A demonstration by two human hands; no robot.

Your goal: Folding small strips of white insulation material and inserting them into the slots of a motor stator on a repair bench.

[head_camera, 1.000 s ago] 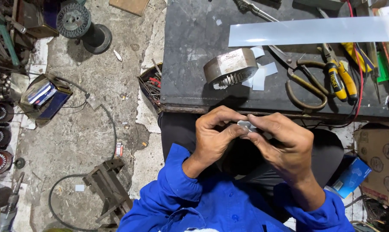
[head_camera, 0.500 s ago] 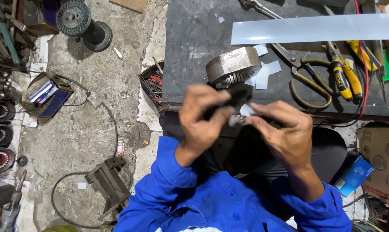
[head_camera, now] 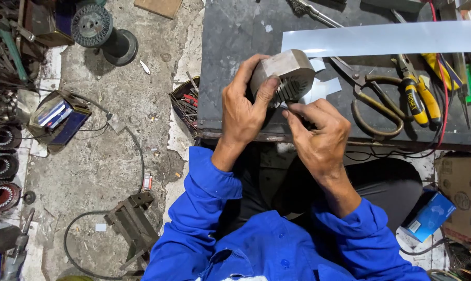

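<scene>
- The left hand is wrapped around a round grey metal part with slots on its face. The thumb presses on the front and the fingers curl over the top.
- The metal part is held up just above the near edge of the dark surface.
- The right hand is just below the metal part, close to the left hand. Its fingers are pressed together at the tips, right by the slots. I cannot tell if they pinch something small.
- Both arms wear bright blue sleeves.
- A long white strip lies flat across the surface, behind the hands.
- Big scissors lie to the right of the hands, and pliers with yellow handles lie just beside them.
- A small white scrap sits near the metal part.
- On the floor to the left are a spool of wire, a small box of tools by the surface, and a black cable.
- A blue box lies on the floor at the right.
</scene>
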